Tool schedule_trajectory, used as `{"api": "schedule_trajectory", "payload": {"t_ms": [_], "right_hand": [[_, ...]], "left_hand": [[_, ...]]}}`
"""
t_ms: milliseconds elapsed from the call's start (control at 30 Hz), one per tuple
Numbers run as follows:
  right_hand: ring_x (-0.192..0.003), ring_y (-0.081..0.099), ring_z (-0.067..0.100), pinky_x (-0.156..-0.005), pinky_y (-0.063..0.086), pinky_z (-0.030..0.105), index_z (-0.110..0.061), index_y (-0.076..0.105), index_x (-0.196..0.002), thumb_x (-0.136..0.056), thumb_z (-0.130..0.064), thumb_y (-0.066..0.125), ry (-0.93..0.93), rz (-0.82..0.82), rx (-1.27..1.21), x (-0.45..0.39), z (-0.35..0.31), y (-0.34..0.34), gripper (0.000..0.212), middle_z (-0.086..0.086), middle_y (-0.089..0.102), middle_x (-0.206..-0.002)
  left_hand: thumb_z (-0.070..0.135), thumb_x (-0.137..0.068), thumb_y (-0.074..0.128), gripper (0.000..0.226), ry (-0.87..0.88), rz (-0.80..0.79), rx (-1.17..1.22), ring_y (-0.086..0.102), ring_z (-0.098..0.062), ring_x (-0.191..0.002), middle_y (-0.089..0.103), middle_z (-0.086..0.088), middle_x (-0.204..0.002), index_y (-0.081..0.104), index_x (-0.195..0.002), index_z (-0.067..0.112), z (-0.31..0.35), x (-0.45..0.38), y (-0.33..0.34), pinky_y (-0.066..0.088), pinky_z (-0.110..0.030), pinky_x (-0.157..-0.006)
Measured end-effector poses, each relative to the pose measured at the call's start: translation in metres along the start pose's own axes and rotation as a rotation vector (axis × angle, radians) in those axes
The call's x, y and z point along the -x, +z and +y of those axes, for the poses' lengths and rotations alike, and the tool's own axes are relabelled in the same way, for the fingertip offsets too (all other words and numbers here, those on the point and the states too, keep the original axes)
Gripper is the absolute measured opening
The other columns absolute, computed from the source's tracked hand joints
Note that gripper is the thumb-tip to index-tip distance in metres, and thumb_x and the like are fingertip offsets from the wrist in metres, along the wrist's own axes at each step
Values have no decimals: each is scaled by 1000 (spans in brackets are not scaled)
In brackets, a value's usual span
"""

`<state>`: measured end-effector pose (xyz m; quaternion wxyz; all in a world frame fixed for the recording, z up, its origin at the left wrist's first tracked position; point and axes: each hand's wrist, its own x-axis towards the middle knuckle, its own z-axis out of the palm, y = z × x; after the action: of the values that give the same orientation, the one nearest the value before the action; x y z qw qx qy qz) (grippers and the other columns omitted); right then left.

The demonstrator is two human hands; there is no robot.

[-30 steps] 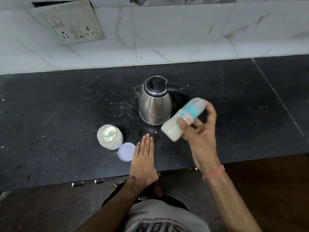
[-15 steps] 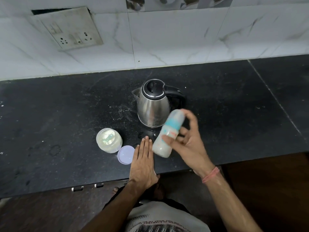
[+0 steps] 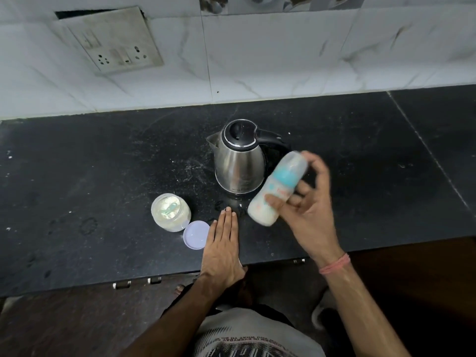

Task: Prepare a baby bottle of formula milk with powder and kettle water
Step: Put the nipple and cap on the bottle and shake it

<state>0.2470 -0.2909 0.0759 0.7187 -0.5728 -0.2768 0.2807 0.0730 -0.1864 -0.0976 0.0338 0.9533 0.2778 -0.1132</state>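
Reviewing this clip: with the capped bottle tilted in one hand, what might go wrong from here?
1. The baby bottle, gripped tilted in the right hand and blurred, sits close to the kettle; a swing might knock it.
2. The formula jar stands open with its lid beside the flat left hand; a nudge could spill powder.

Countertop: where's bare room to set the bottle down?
Free: the countertop right of the kettle, and the wide stretch left of the powder jar. Crowded: the front middle, where jar, lid, left hand and kettle cluster. The right hand holds the bottle there.
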Motion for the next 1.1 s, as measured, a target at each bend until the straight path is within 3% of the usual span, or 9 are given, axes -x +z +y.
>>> {"api": "schedule_trajectory", "payload": {"t_ms": [100, 233, 333, 433, 600, 767, 833, 967, 1100], "right_hand": [[-116, 81, 31, -98, 67, 43, -40, 37, -161, -90, -5, 94, -38, 148, -31, -4, 4, 0, 98, 13, 77, -137], [-115, 82, 33, -97, 68, 49, -45, 40, -160, -87, -10, 97, 102, -140, 74, -7, 3, -14, 99, 13, 78, -136], [-116, 82, 27, -96, 67, 40, -42, 43, -157, -85, -19, 100, -3, 88, -67, -9, 2, -11, 95, 10, 79, -136], [-116, 81, 26, -97, 67, 42, -39, 39, -158, -90, -8, 95, -18, 201, -76, -11, 8, -8, 94, 9, 79, -135], [-111, 84, 27, -97, 69, 48, -48, 39, -160, -82, -18, 101, 157, -289, 244, 3, 13, -4, 104, 2, 78, -136], [-121, 80, 35, -97, 67, 42, -36, 37, -161, -89, -5, 95, -18, 178, -98, -5, 7, 15, 98, 13, 76, -140], [-120, 80, 34, -97, 68, 44, -35, 35, -162, -89, -4, 94, 3, 164, -78, -7, 4, 17, 99, 15, 76, -140], [-114, 83, 35, -94, 69, 51, -43, 42, -159, -86, -6, 97, 94, -241, 63, -7, -3, 8, 99, 13, 78, -135], [-114, 81, 27, -94, 68, 42, -33, 37, -160, -92, -2, 91, 6, 103, -101, -10, -2, 8, 92, 10, 79, -134]], "left_hand": [[73, -87, 56, 143, 1, -8, -9, -22, -39, -176, -37, -27, -181, -29, -171, -6, 0, 0, 0, -2, -56, -143], [73, -87, 60, 145, -1, -10, -21, -21, -40, -176, -36, -28, -181, -27, -172, -5, 0, -1, 1, -1, -56, -143], [71, -88, 63, 146, -3, -22, -30, -21, -40, -176, -37, -28, -181, -29, -171, -5, -1, -1, 0, -1, -56, -143], [72, -89, 62, 146, -6, -34, -47, -23, -40, -175, -39, -29, -180, -31, -170, -6, 1, 0, -3, -2, -56, -143], [73, -92, 59, 138, 2, -31, -23, -21, -39, -176, -34, -27, -182, -23, -176, 0, 1, 0, -4, 0, -56, -142], [71, -91, 61, 144, -8, -50, -49, -24, -40, -175, -38, -28, -180, -31, -170, -6, 2, 1, -9, -1, -55, -143], [70, -91, 60, 142, -6, -50, -51, -24, -40, -175, -36, -28, -181, -29, -171, -6, 3, 2, -10, -1, -56, -143], [70, -92, 57, 135, 7, -44, -20, -25, -39, -175, -34, -26, -183, -22, -177, 1, 2, 1, -8, -1, -56, -142], [70, -91, 61, 142, -1, -52, -31, -25, -40, -175, -39, -28, -180, -30, -171, -5, 1, 2, -9, -2, -56, -143]]}}
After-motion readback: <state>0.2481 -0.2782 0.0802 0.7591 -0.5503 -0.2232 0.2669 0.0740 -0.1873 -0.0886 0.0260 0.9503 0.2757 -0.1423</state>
